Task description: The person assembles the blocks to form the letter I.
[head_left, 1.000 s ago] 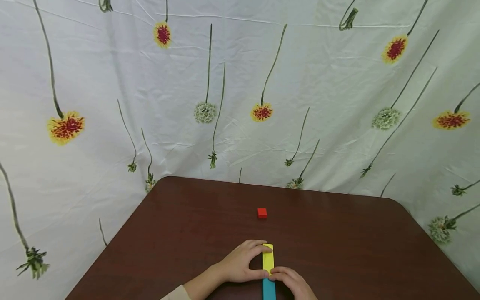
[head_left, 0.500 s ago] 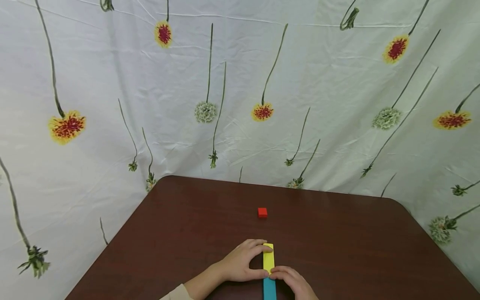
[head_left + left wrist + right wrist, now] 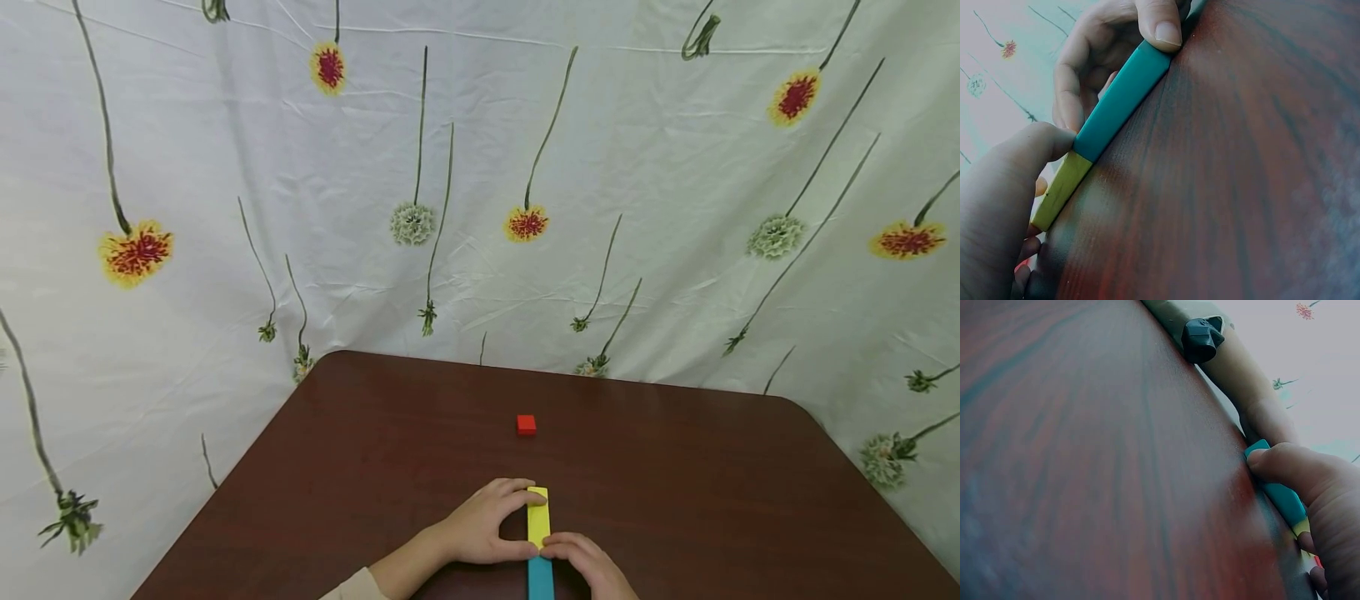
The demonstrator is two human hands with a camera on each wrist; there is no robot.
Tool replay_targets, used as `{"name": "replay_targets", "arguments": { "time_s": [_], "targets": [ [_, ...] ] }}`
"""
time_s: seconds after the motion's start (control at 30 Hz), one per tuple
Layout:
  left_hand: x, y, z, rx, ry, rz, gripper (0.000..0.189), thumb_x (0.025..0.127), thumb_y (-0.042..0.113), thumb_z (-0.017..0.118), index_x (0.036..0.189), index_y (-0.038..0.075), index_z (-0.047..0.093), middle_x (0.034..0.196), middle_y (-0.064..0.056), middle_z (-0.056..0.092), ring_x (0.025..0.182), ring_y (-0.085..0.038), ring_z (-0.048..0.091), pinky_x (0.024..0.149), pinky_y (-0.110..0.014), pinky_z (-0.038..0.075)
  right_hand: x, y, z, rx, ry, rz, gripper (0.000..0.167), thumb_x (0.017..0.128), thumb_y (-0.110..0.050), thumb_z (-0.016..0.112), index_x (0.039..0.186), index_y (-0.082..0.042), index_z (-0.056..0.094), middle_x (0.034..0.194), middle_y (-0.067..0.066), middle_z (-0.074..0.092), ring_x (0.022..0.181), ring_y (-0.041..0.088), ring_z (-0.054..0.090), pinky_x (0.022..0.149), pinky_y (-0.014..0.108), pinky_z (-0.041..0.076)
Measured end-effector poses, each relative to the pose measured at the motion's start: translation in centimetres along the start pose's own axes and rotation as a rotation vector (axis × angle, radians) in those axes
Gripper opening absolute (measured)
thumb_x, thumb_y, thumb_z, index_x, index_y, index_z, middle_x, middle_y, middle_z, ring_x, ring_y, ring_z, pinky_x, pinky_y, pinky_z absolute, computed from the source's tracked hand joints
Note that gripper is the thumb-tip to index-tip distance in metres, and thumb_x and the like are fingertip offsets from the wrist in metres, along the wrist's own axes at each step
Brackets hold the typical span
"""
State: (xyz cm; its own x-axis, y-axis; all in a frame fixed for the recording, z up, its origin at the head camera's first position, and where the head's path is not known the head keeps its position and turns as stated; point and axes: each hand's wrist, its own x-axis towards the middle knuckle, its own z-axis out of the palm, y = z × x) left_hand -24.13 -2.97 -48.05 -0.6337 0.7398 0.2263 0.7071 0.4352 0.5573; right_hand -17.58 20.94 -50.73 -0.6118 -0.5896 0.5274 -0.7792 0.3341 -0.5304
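A yellow block (image 3: pixel 538 518) and a longer teal block (image 3: pixel 540 578) lie end to end in a line on the dark wooden table. My left hand (image 3: pixel 483 527) spans the yellow block lengthwise, fingers over its far end and thumb at the joint with the teal block. My right hand (image 3: pixel 592 567) grips the teal block, fingertips near the joint. In the left wrist view, the right thumb (image 3: pixel 1163 28) presses the near end of the teal block (image 3: pixel 1124 100), and the yellow block (image 3: pixel 1063 189) sits flush against its other end.
A small red block (image 3: pixel 527 425) lies further back on the table (image 3: pixel 675 467), roughly in line with the two blocks. Behind the table hangs a white cloth (image 3: pixel 480 167) with printed flowers. A black wrist device (image 3: pixel 1200 340) sits at the left sleeve.
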Motion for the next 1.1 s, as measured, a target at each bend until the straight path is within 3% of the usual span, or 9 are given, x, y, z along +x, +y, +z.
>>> {"name": "replay_targets", "arguments": {
  "time_s": [0.43,0.67,0.83,0.93,1.1],
  "targets": [
    [0.0,0.0,0.0,-0.016,-0.01,-0.013,0.054,0.092,0.048,0.062,0.138,0.021,0.053,0.145,-0.008,0.045,0.133,-0.026,0.04,0.102,-0.054,0.037,0.1,-0.3,-0.2,0.054,-0.008,0.028,0.039,0.09,-0.029,0.071,0.122,-0.009,0.061,0.123,0.006,0.057,0.113,0.013,0.053,0.086,0.03,0.048],
    [0.1,-0.1,0.0,-0.007,-0.003,-0.019,0.054,0.092,0.051,0.061,0.138,0.023,0.053,0.145,-0.006,0.045,0.133,-0.026,0.04,0.101,-0.055,0.037,0.5,-1.7,0.1,0.091,0.039,0.233,0.029,0.088,-0.016,0.074,0.115,-0.017,0.065,0.119,0.004,0.059,0.106,0.011,0.056,0.084,0.03,0.049],
    [0.1,-0.2,0.1,-0.002,-0.009,-0.016,0.054,0.092,0.052,0.06,0.138,0.024,0.053,0.146,-0.006,0.045,0.133,-0.026,0.04,0.101,-0.055,0.037,1.0,-1.7,-0.1,0.132,0.028,0.334,0.028,0.09,-0.016,0.071,0.117,-0.012,0.065,0.121,0.005,0.058,0.109,0.01,0.054,0.088,0.03,0.048],
    [0.2,-0.2,0.1,-0.003,-0.011,-0.017,0.055,0.092,0.052,0.06,0.138,0.023,0.053,0.146,-0.006,0.045,0.133,-0.026,0.04,0.101,-0.055,0.037,1.2,-1.3,-0.1,0.139,0.033,0.317,0.029,0.09,-0.016,0.07,0.119,-0.01,0.065,0.122,0.005,0.057,0.11,0.011,0.054,0.089,0.03,0.047],
    [0.1,-0.1,0.0,-0.014,-0.012,-0.015,0.054,0.092,0.05,0.06,0.138,0.022,0.053,0.146,-0.007,0.045,0.133,-0.026,0.04,0.101,-0.056,0.037,1.6,-0.8,0.0,0.104,0.065,0.205,0.032,0.09,-0.013,0.071,0.121,-0.008,0.063,0.122,0.01,0.057,0.108,0.012,0.055,0.088,0.029,0.048]
  ]
}}
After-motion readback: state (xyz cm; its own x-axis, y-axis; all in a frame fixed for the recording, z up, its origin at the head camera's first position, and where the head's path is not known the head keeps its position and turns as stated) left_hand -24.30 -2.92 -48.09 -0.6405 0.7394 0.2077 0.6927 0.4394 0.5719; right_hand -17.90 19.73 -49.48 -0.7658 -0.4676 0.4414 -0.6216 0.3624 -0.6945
